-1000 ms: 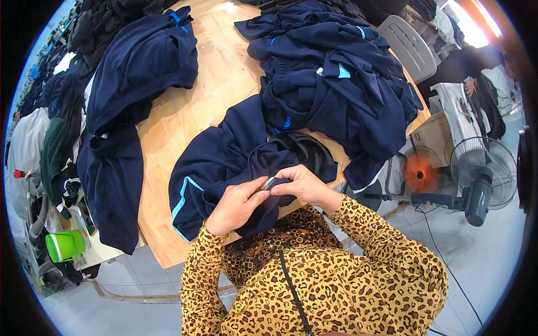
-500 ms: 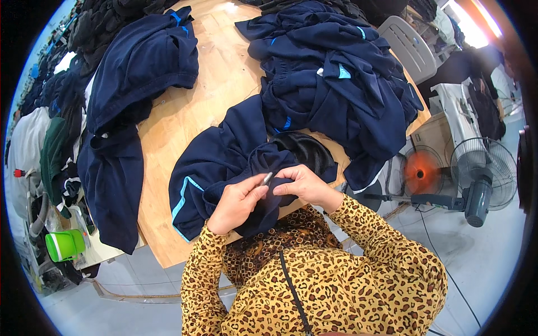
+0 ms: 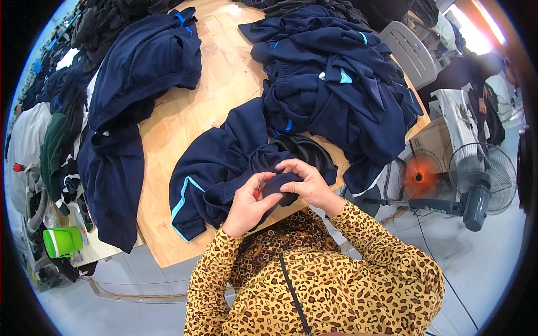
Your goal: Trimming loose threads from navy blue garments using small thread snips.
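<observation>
A navy garment (image 3: 216, 151) with light blue piping lies bunched at the near edge of the table, its shiny black lining showing beside my right hand. My left hand (image 3: 250, 205) is closed on a fold of this garment, thumb against the cloth. A tiny red spot shows by its fingers; what it belongs to I cannot make out. Opposite it, my right hand (image 3: 308, 187) pinches the same fold between thumb and fingers. The cloth bulges up, rounded, between the two hands.
The wooden table (image 3: 174, 129) carries a pile of navy garments (image 3: 336, 84) at the far right and another navy garment (image 3: 145, 67) hanging over its left edge. Right of the table stand a fan (image 3: 476, 190) and a grey plastic chair (image 3: 409, 53). A green bucket (image 3: 63, 242) is at the left.
A small metal tool seen at my left fingers before no longer shows. My left hand has shifted slightly right, and my right fingers have spread around the raised fold of cloth.
</observation>
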Available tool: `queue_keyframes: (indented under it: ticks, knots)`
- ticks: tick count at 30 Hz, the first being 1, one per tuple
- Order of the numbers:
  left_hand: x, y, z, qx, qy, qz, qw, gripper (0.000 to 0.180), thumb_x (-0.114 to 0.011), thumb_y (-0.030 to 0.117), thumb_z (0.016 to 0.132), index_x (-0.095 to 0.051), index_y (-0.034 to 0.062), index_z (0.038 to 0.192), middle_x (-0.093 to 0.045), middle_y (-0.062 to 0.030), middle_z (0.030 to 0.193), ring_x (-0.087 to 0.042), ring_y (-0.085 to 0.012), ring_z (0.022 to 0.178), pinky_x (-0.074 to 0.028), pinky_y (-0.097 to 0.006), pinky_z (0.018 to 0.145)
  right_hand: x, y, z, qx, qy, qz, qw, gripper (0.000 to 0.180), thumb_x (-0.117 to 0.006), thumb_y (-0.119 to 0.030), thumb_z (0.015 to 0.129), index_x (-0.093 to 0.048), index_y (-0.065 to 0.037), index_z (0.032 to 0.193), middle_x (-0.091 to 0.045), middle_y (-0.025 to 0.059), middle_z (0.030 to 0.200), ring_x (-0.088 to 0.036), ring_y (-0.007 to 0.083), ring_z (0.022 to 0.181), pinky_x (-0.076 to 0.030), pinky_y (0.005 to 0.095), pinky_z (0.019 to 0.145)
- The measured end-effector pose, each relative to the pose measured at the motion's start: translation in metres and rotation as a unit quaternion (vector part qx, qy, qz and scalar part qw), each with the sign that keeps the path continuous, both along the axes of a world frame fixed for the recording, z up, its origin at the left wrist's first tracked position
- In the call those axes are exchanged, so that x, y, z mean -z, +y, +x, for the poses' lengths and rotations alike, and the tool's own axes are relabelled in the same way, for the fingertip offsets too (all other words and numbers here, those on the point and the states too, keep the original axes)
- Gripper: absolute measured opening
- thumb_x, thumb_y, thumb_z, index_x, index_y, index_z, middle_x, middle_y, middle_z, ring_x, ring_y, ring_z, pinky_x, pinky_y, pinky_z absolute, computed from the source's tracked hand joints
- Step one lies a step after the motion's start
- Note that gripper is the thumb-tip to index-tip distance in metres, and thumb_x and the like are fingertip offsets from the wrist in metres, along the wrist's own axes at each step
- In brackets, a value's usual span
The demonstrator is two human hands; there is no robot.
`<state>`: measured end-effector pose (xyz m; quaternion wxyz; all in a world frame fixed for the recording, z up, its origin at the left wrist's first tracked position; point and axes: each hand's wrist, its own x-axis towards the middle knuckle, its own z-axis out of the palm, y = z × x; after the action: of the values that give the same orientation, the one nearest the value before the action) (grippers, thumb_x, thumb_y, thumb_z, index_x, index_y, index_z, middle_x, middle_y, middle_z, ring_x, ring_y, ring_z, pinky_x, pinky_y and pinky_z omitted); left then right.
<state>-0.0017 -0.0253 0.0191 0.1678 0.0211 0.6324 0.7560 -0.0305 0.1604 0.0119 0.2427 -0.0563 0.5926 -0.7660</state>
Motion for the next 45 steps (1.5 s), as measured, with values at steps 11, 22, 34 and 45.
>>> queue_keyframes:
  ticks: [11,22,34,45]
  knots:
    - [0.010,-0.005,0.003,-0.025,0.003,-0.055,0.998,0.019,-0.065,0.004,0.085,-0.063,-0.0022,0.103,-0.063,0.0017,0.087,-0.054,-0.0023,0.076,-0.045,-0.016,0.066,0.004,-0.001,0.004,0.021,0.358,0.263,0.896,0.015,-0.067,-0.008,0.080,-0.061,-0.002,0.092,-0.056,0.0100,0.080,-0.056,0.0260,0.073,-0.044,0.0320,0.066]
    - [-0.009,-0.008,-0.005,-0.048,0.252,-0.250,0.934,0.016,-0.069,0.003,0.078,-0.066,0.0005,0.094,-0.060,-0.0049,0.081,-0.058,-0.0139,0.065,-0.046,-0.024,0.060,0.002,-0.003,0.005,0.017,0.339,0.250,0.907,0.015,-0.066,-0.004,0.078,-0.057,-0.001,0.090,-0.053,0.0117,0.081,-0.053,0.0299,0.076,-0.043,0.0344,0.068]
    - [-0.028,-0.022,-0.031,0.208,0.430,-0.455,0.751,0.010,-0.062,0.009,0.076,-0.053,0.0053,0.075,-0.053,-0.0077,0.069,-0.060,-0.0239,0.065,-0.049,-0.033,0.056,0.001,-0.004,-0.003,-0.077,0.371,0.307,0.873,0.018,-0.064,-0.001,0.074,-0.055,-0.001,0.091,-0.053,0.0146,0.084,-0.051,0.0352,0.084,-0.042,0.0403,0.072]
    - [-0.017,-0.013,-0.033,0.140,0.514,-0.455,0.714,0.010,-0.062,0.009,0.070,-0.053,0.0055,0.069,-0.052,-0.0062,0.067,-0.059,-0.0191,0.059,-0.048,-0.029,0.052,0.002,-0.007,-0.006,-0.063,0.328,0.300,0.893,0.017,-0.067,-0.007,0.077,-0.058,0.000,0.089,-0.056,0.0139,0.083,-0.055,0.0330,0.082,-0.044,0.0384,0.071]
